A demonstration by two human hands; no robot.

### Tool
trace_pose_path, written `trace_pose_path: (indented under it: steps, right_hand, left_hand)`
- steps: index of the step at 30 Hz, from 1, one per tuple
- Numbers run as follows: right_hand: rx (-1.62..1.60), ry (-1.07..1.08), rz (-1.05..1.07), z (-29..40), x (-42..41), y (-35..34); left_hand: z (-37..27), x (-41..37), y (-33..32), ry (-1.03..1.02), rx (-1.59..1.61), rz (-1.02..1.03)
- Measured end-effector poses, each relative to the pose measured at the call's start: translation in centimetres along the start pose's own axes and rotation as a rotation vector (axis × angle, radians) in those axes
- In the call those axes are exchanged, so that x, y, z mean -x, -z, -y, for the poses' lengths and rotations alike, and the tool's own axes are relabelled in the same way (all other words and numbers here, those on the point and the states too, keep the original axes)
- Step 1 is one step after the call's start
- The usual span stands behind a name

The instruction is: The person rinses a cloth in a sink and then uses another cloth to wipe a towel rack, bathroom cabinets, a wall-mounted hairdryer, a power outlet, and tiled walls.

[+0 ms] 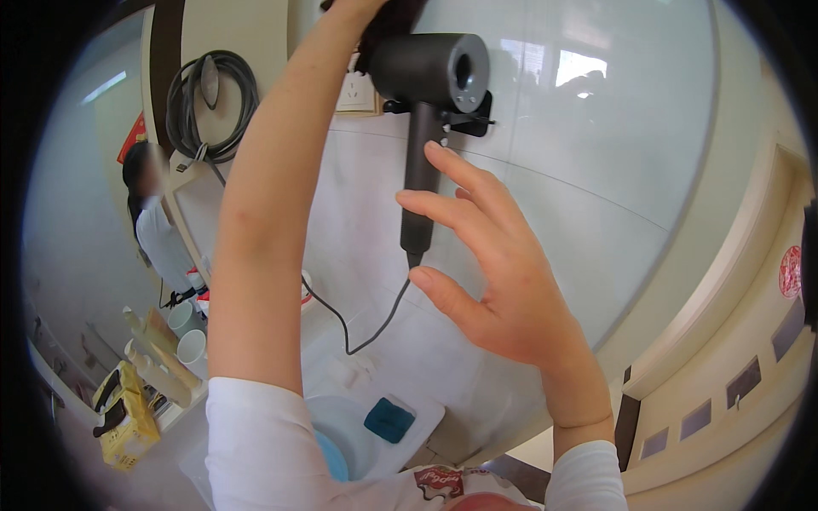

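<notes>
A dark grey hair dryer (418, 70) hangs upright in a black wall holder (476, 118) on the glossy tiled wall, its handle pointing down and its cord looping below. My right hand (498, 255) is beside the handle, palm towards it, with fingers and thumb apart. The fingertips overlap the handle in the picture; whether they touch it I cannot tell. My left arm reaches up past the dryer's left side, and the left hand lies beyond the top edge, out of view. Something dark (399, 19) shows behind the dryer's top, too cut off to name.
A wall socket (354, 92) is left of the dryer, and a coiled grey cable (239, 115) hangs farther left. Below are a washbasin (425, 415) with a teal sponge (388, 419), pump bottles (156, 377), white cups (193, 348) and a yellow tissue pack (128, 421). A mirror reflects a person.
</notes>
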State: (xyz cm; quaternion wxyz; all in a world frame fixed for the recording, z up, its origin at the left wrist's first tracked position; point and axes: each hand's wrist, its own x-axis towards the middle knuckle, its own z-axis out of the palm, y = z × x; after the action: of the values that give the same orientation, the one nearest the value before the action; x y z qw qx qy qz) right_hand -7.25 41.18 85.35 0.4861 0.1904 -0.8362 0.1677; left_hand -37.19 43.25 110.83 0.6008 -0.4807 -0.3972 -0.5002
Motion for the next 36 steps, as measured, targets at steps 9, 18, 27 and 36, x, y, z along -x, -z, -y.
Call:
trace_pose_path:
  steps: [9,18,27,36]
  right_hand:
    - [0.544,0.028,-0.045,1.5,5.2,7.6]
    - [0.827,0.064,-0.086,0.5,7.2,11.9]
    - [0.887,0.101,-0.114,-1.3,8.3,12.6]
    - [0.854,0.168,-0.130,-2.3,8.3,12.7]
  left_hand:
    - [-1.3,1.8,-0.6,0.375,-0.171,0.101]
    - [-15.8,2.7,-3.2,0.097,-0.022,0.034]
    - [-25.9,13.3,0.4,-0.123,0.458,0.205]
    - [-28.7,21.9,3.0,0.181,0.073,0.111]
